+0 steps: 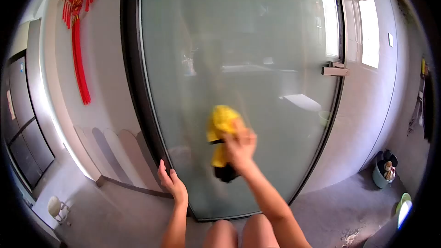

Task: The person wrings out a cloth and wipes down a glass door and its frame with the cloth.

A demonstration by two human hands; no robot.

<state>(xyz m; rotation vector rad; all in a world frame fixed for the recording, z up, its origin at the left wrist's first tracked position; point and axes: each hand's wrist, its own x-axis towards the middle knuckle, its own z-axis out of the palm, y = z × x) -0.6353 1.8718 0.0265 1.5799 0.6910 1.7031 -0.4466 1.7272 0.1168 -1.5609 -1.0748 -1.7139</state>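
On my remote feed, a pair of knees [221,235] was nearest, below the glass door [275,170]. The left hand [174,186] was at the door's left edge, its digits apart; I couldn't tell whether it touched the dark frame [132,64]. The right hand [240,146] was clamped on a yellow cloth [223,114] against the door, below its visible middle. I judged the wiping under way and unfinished; no clear border showed me which parts of the door were done or left. Farther off, a bucket [380,180] stood right of the door, and a red ornament [79,55] hung left of it.
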